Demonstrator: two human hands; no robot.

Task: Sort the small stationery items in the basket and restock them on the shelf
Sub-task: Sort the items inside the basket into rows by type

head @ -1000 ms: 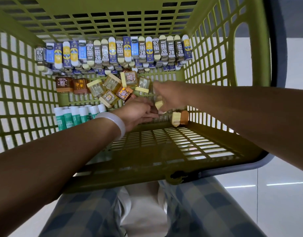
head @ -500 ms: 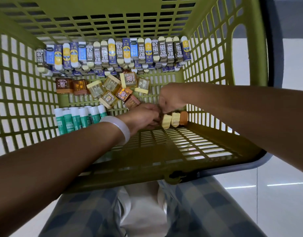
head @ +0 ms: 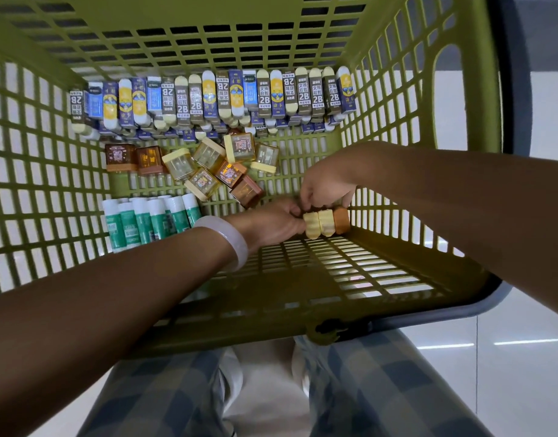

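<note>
Far end of the green basket (head: 44, 171), the row of eraser boxes (head: 208, 96) shows its print upside down to the camera: "2B" reads clearly on the brown-sleeved ones, over and over along the row. Chinese characters sit beside it, too small to read. The green glue sticks (head: 148, 219) at near left carry lettering, but it is blurred.

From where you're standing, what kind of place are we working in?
Probably a shop floor. A green plastic shopping basket holds multiples of the same goods: a row of packaged 2B erasers, small boxed items and green glue sticks. Below is glossy tiled floor. No shelf is in view.
</note>
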